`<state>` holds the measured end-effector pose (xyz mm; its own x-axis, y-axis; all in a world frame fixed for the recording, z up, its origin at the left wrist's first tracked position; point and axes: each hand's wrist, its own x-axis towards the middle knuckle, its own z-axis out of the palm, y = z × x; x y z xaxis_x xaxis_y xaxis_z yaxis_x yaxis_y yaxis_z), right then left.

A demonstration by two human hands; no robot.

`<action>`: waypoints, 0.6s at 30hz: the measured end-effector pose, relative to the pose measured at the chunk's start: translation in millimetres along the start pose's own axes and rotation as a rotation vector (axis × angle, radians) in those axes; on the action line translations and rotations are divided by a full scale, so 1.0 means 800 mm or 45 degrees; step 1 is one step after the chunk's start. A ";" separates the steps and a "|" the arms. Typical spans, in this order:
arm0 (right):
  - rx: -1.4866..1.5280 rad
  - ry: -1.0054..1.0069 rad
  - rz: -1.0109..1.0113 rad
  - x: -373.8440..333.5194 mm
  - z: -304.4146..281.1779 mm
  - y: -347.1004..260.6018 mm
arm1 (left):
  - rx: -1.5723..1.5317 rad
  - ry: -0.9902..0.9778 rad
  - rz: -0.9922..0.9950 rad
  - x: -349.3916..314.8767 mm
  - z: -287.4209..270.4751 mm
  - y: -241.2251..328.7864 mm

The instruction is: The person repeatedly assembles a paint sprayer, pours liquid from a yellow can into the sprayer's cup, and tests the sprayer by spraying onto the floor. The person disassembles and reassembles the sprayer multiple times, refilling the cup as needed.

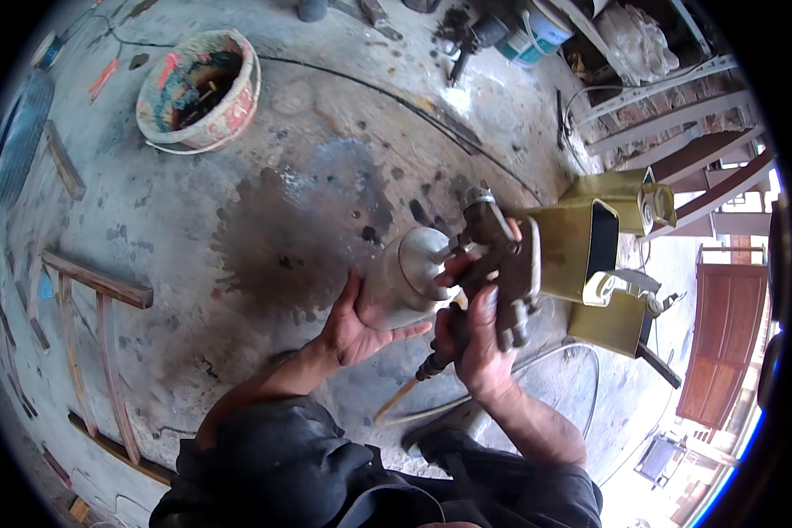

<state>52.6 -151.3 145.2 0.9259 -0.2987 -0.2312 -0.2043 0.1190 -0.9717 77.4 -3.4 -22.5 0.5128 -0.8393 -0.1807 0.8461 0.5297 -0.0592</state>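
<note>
A paint spray gun with a pale metal cup is held out in front of me, above the floor. My right hand is closed around the gun's handle, with the thumb uppermost. My left hand supports the cup from below and the left, its thumb along the side and its fingers partly hidden underneath. From the bottom of the handle, a yellowish air hose runs down toward the floor.
Yellow-gold metal cans stand just right of the gun. A paint-crusted bucket sits at the far left, and a black cable crosses the concrete. Wooden frame pieces lie left. A wet stain darkens the floor ahead.
</note>
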 end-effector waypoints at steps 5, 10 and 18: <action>-0.134 -0.339 -0.286 -0.013 -0.013 0.002 | 0.061 0.074 0.178 -0.019 0.049 0.033; -1.281 -0.742 -0.683 0.019 -0.101 0.025 | 0.225 0.162 0.144 0.002 0.027 0.071; -1.187 -0.719 -0.830 0.074 -0.036 0.034 | 0.193 0.110 0.043 -0.013 0.013 0.042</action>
<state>92.5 -193.2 103.7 0.8977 0.4206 0.1310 0.4062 -0.6752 -0.6157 102.0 22.1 -12.3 0.5323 -0.8043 -0.2640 0.8443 0.5273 0.0960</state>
